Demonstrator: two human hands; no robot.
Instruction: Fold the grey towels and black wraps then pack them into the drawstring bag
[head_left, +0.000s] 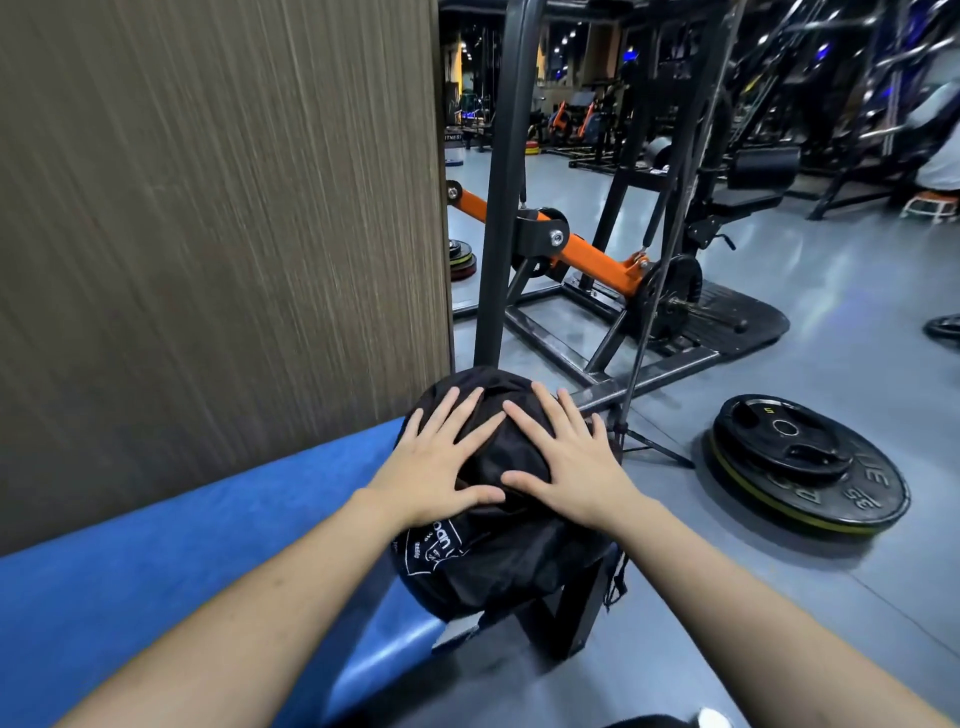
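A full black drawstring bag (498, 561) with white print sits bulging on the right end of a blue padded bench (182, 566). My left hand (441, 462) lies flat on the bag's top left with its fingers spread. My right hand (566, 457) presses flat on the top right, fingers also spread. Cords hang from the bag's right side (615, 577). No grey towels or black wraps show outside the bag.
A brown panel wall (218, 234) rises behind the bench at left. A black and orange gym machine (587, 260) stands just beyond the bag. Stacked weight plates (805, 462) lie on the grey floor at right. More equipment fills the background.
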